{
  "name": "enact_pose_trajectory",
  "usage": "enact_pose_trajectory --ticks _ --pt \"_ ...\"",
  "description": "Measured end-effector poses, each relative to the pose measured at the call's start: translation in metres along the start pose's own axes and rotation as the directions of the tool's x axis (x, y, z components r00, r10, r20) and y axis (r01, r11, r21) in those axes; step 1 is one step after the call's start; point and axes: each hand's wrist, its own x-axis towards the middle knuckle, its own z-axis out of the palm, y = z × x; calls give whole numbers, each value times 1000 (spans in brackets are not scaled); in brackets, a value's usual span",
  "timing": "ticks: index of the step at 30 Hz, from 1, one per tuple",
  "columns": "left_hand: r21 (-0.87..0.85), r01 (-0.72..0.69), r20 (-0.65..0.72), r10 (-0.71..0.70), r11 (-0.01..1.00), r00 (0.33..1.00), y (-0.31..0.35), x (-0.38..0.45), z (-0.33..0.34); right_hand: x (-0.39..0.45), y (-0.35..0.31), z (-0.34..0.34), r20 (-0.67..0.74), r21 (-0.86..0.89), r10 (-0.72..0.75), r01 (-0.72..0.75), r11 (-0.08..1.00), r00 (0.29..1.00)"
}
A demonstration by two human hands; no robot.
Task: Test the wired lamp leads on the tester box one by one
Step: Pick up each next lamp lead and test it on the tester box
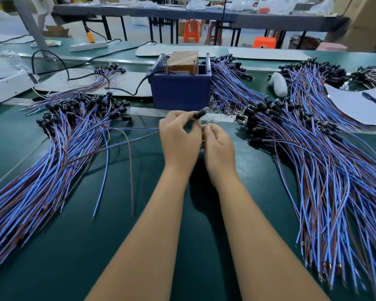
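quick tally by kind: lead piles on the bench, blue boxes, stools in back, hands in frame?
Lead piles: 5 (left, rear left, behind box, right, far right)
Blue tester box: 1
Stools: 3, orange, pink
Hands: 2, left hand, right hand
Total: 11

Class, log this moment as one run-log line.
left hand: pinches lamp holder | right hand: pinches its wire, blurred | tester box: untouched | lead piles both sides

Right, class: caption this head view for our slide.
Left hand pinches a black lamp holder before the blue tester box, between wire piles.
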Motion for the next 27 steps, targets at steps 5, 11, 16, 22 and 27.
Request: enact_pose_trajectory --ticks 5,11,16,22,27 --pt "-454 254 151 -207 854 967 13 -16 -4 1 -8 -16 181 362 154 -211 908 971" --pt "-673 461 538 -45 578 842 24 -22 -11 5 -14 -18 288 455 195 -313 833 938" --pt "-562 687 805 112 461 583 23 -19 -20 12 -14 -27 64 627 338 -301 719 939" --pt "-84 759 996 46 645 71 12 -8 -38 12 -10 -30 100 643 275 -273 715 956" --pt "-266 793 814 -314 549 490 2 -1 -30 9 -11 -27 207 648 189 -280 708 960"
